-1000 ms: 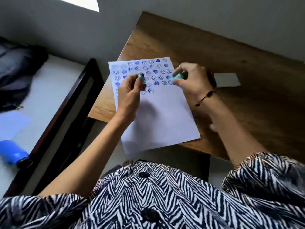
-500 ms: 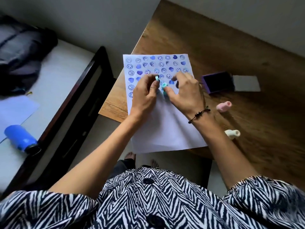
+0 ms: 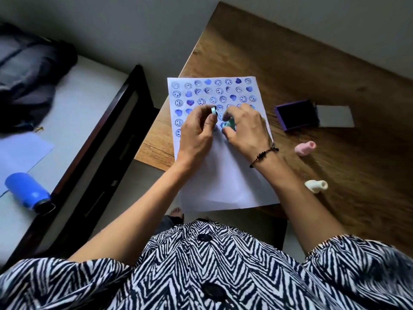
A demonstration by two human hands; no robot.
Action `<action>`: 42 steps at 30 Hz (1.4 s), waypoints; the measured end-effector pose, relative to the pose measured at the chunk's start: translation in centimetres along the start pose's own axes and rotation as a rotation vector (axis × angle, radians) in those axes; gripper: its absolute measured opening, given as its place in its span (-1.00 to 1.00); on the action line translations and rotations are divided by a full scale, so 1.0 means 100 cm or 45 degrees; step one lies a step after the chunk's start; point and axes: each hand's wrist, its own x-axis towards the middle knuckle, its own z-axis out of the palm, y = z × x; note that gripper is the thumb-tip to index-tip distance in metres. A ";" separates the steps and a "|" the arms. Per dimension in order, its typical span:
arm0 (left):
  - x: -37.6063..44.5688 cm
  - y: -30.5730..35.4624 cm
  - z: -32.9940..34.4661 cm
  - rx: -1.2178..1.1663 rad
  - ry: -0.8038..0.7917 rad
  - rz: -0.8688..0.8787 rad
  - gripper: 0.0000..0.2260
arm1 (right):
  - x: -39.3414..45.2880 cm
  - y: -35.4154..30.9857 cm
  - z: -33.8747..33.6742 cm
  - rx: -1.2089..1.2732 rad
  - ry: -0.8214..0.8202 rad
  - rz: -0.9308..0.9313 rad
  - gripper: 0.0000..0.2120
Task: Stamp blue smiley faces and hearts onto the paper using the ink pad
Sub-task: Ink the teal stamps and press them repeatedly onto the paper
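Observation:
A white sheet of paper (image 3: pixel 225 175) lies on the wooden table (image 3: pixel 312 70), its upper half filled with rows of blue smiley faces and hearts. My left hand (image 3: pixel 196 130) pinches a small teal stamp (image 3: pixel 213 110) just above the lowest printed row. My right hand (image 3: pixel 248 128) grips a second teal stamp (image 3: pixel 229 124) pressed down on the paper beside it. The open purple ink pad (image 3: pixel 296 115) sits to the right of the sheet, with its lid (image 3: pixel 335 116) folded out flat.
A pink stamp (image 3: pixel 305 148) and a cream stamp (image 3: pixel 316 186) lie on the table right of the paper. To the left stands a dark-framed bed with a blue bottle (image 3: pixel 28 191), a pale sheet (image 3: pixel 20 153) and dark clothing (image 3: pixel 29 79).
My right hand came from the ink pad back over the paper and now presses its stamp beside the left hand. The view shifted, bringing the ink pad and loose stamps into sight.

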 end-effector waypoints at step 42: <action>0.002 0.000 0.008 0.067 -0.012 0.014 -0.82 | -0.002 0.028 -0.013 0.204 0.149 0.002 -0.81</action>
